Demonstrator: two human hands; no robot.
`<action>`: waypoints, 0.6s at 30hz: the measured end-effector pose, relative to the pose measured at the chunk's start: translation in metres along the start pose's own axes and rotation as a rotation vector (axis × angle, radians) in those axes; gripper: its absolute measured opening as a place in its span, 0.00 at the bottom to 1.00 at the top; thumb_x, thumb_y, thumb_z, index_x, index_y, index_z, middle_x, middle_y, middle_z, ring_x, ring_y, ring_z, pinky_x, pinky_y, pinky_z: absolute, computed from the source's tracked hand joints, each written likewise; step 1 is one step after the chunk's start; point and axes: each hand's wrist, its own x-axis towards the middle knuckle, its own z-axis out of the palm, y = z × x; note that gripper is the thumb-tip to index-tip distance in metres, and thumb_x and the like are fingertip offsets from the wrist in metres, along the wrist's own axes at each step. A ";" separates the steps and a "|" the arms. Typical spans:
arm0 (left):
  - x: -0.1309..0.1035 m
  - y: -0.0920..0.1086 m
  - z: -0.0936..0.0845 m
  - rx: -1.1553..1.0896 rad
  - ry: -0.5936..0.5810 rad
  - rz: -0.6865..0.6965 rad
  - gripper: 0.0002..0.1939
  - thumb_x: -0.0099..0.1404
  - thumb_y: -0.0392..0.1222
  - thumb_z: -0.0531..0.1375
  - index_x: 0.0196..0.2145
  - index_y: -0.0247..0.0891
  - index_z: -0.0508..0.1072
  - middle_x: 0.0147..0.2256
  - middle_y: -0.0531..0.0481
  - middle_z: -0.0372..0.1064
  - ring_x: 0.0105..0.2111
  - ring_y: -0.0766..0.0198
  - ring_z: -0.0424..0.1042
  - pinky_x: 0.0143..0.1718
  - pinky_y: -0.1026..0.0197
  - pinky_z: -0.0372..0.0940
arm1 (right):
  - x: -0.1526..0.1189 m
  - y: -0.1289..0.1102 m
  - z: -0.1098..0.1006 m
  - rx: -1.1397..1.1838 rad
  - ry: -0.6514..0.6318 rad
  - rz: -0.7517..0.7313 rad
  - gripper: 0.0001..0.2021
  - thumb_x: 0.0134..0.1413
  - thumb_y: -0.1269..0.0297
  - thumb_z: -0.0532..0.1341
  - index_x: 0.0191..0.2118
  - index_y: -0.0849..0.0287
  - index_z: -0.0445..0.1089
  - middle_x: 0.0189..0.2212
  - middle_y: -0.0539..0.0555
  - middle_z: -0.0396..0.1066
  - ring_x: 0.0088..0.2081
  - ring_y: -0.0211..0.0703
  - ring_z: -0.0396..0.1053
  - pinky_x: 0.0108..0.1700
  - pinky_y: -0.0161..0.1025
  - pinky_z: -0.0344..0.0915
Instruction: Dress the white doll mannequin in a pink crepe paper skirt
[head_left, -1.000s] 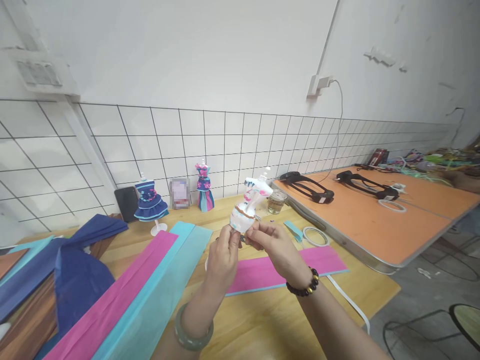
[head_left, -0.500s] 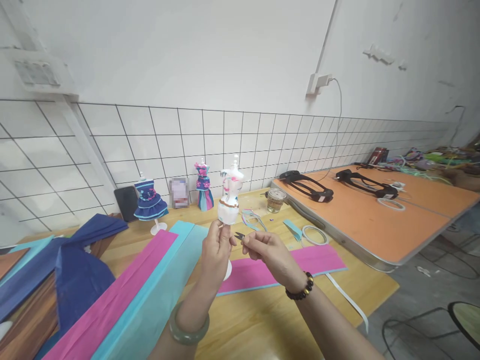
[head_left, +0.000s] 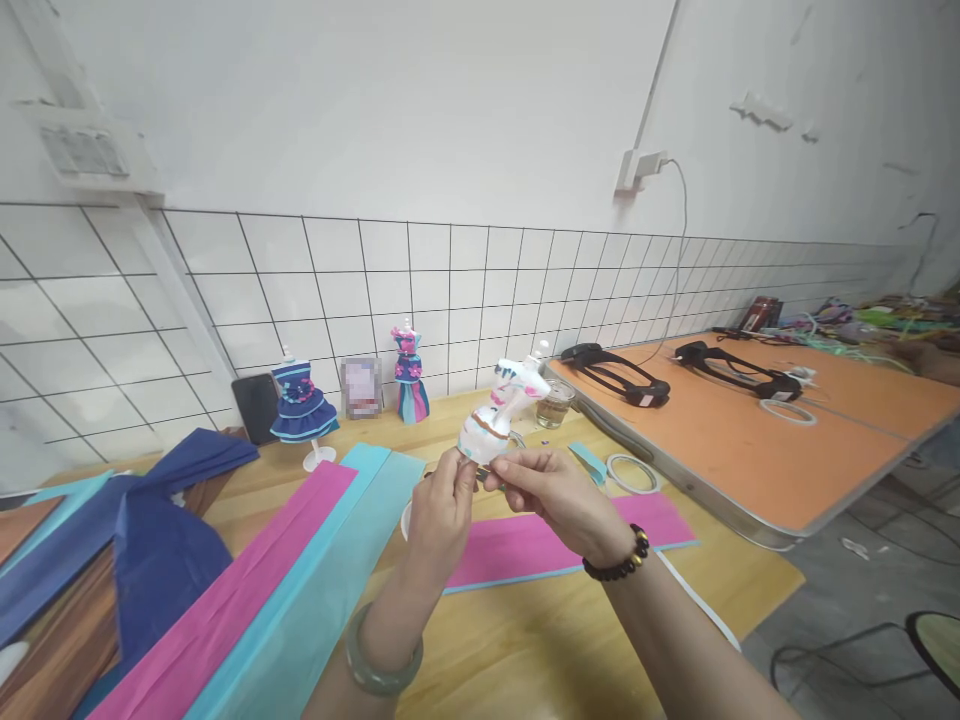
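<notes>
My left hand [head_left: 441,512] is closed around the lower end of a small white dress-form mannequin [head_left: 486,438], just under its rounded hips. The mannequin leans to the right and carries pink and blue patches on top and a brown band at the hips. Beside it, my right hand [head_left: 555,505] pinches small dark scissors [head_left: 482,474] close to the mannequin's underside; most of the scissors is hidden by fingers. Below both hands lies a pink strip with a blue edge [head_left: 517,553]. Part of the mannequin's white round base [head_left: 406,521] shows behind my left hand.
Two dressed mini mannequins, one in a blue tiered dress [head_left: 304,415] and one in a striped skirt [head_left: 410,380], stand near the wall. Folded fabric [head_left: 300,560] covers the left side. A glass [head_left: 553,404] and tape roll [head_left: 632,474] sit rightward, beside an orange table [head_left: 750,460].
The mannequin has tipped from upright to leaning right, and its base has swung to the left. My right hand has moved the scissors in closer under its hips.
</notes>
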 end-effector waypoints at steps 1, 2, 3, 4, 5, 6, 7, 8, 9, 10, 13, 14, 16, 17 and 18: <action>0.000 -0.001 0.001 0.004 0.002 0.001 0.10 0.67 0.45 0.45 0.35 0.42 0.62 0.25 0.54 0.65 0.24 0.65 0.62 0.27 0.64 0.53 | 0.000 0.000 -0.001 0.035 -0.025 0.032 0.12 0.46 0.56 0.65 0.25 0.62 0.74 0.20 0.49 0.68 0.19 0.28 0.55 0.23 0.31 0.51; 0.000 -0.002 0.002 0.009 0.006 -0.002 0.10 0.67 0.45 0.45 0.35 0.42 0.62 0.26 0.54 0.65 0.24 0.65 0.62 0.27 0.64 0.54 | 0.000 0.000 -0.001 0.066 -0.046 0.054 0.12 0.46 0.56 0.65 0.25 0.62 0.74 0.19 0.49 0.67 0.19 0.28 0.54 0.23 0.31 0.50; -0.001 -0.002 0.003 0.012 0.008 -0.006 0.10 0.67 0.45 0.45 0.35 0.42 0.62 0.26 0.54 0.65 0.25 0.65 0.62 0.27 0.64 0.54 | 0.000 0.000 -0.001 0.091 -0.063 0.071 0.13 0.45 0.56 0.65 0.24 0.63 0.74 0.19 0.49 0.67 0.19 0.28 0.54 0.23 0.31 0.50; -0.001 -0.002 0.004 0.009 0.007 -0.008 0.10 0.67 0.46 0.45 0.35 0.42 0.62 0.26 0.54 0.64 0.25 0.65 0.62 0.27 0.64 0.54 | 0.000 0.001 0.000 0.114 -0.074 0.081 0.13 0.45 0.57 0.65 0.24 0.63 0.74 0.19 0.49 0.67 0.19 0.27 0.53 0.22 0.31 0.50; -0.001 -0.002 0.004 0.001 0.007 -0.008 0.10 0.67 0.46 0.45 0.34 0.42 0.62 0.25 0.54 0.64 0.25 0.65 0.62 0.27 0.65 0.54 | 0.000 0.001 0.001 0.135 -0.077 0.085 0.12 0.45 0.57 0.65 0.24 0.63 0.74 0.20 0.49 0.67 0.18 0.27 0.53 0.22 0.31 0.49; -0.001 -0.001 0.004 -0.012 0.006 -0.007 0.10 0.67 0.46 0.45 0.34 0.42 0.62 0.25 0.54 0.65 0.25 0.65 0.62 0.27 0.65 0.54 | 0.000 0.001 0.002 0.156 -0.073 0.084 0.12 0.44 0.58 0.66 0.24 0.63 0.74 0.21 0.49 0.68 0.18 0.26 0.52 0.22 0.31 0.49; -0.001 -0.001 0.004 -0.026 0.004 -0.003 0.10 0.67 0.46 0.45 0.34 0.42 0.62 0.26 0.54 0.65 0.25 0.66 0.62 0.27 0.65 0.54 | 0.000 0.002 0.003 0.177 -0.063 0.084 0.12 0.44 0.58 0.66 0.23 0.63 0.74 0.22 0.49 0.68 0.18 0.26 0.52 0.22 0.31 0.48; -0.001 0.000 0.004 -0.039 0.002 0.000 0.10 0.67 0.46 0.45 0.34 0.42 0.62 0.26 0.54 0.65 0.25 0.66 0.63 0.27 0.65 0.54 | 0.001 0.002 0.005 0.199 -0.051 0.085 0.11 0.43 0.59 0.67 0.23 0.64 0.73 0.22 0.49 0.68 0.18 0.26 0.51 0.22 0.31 0.48; -0.001 0.000 0.004 -0.047 0.006 0.000 0.10 0.67 0.46 0.45 0.34 0.42 0.62 0.26 0.54 0.65 0.24 0.66 0.63 0.27 0.65 0.54 | 0.001 0.002 0.006 0.221 -0.042 0.089 0.11 0.42 0.60 0.68 0.23 0.64 0.73 0.22 0.49 0.68 0.18 0.25 0.52 0.22 0.31 0.48; -0.001 0.001 0.004 -0.050 0.009 -0.003 0.10 0.67 0.46 0.45 0.34 0.42 0.62 0.26 0.54 0.66 0.24 0.66 0.63 0.27 0.65 0.54 | 0.001 0.003 0.007 0.245 -0.036 0.094 0.10 0.41 0.60 0.68 0.23 0.64 0.73 0.22 0.49 0.68 0.18 0.25 0.52 0.22 0.31 0.47; -0.002 0.000 0.005 -0.046 0.014 -0.001 0.09 0.67 0.46 0.45 0.35 0.42 0.62 0.27 0.54 0.67 0.25 0.66 0.64 0.28 0.65 0.54 | 0.002 0.003 0.010 0.314 -0.033 0.101 0.10 0.39 0.62 0.68 0.21 0.64 0.72 0.21 0.49 0.68 0.18 0.25 0.51 0.21 0.31 0.47; -0.002 -0.001 0.005 -0.039 0.019 -0.001 0.10 0.67 0.46 0.45 0.36 0.42 0.62 0.27 0.54 0.67 0.26 0.65 0.64 0.28 0.65 0.54 | 0.002 0.003 0.011 0.330 -0.029 0.098 0.10 0.39 0.63 0.68 0.21 0.65 0.72 0.20 0.49 0.67 0.18 0.25 0.51 0.21 0.31 0.46; -0.003 -0.002 0.007 -0.022 0.032 0.002 0.10 0.67 0.46 0.44 0.35 0.42 0.62 0.27 0.53 0.67 0.25 0.65 0.64 0.27 0.65 0.54 | 0.002 0.003 0.014 0.345 -0.007 0.084 0.10 0.40 0.63 0.68 0.19 0.65 0.70 0.19 0.49 0.66 0.18 0.25 0.50 0.21 0.31 0.46; -0.004 -0.002 0.007 -0.015 0.039 0.005 0.10 0.67 0.46 0.44 0.35 0.42 0.62 0.27 0.53 0.66 0.25 0.65 0.64 0.27 0.65 0.54 | 0.001 0.003 0.016 0.346 0.006 0.077 0.10 0.40 0.64 0.67 0.19 0.65 0.70 0.19 0.48 0.65 0.17 0.25 0.50 0.21 0.31 0.46; -0.004 -0.003 0.008 -0.009 0.045 0.008 0.10 0.67 0.46 0.44 0.36 0.42 0.62 0.27 0.53 0.66 0.25 0.64 0.64 0.27 0.65 0.54 | 0.001 0.004 0.017 0.346 0.020 0.068 0.10 0.40 0.64 0.67 0.18 0.65 0.70 0.18 0.48 0.65 0.17 0.25 0.50 0.21 0.31 0.46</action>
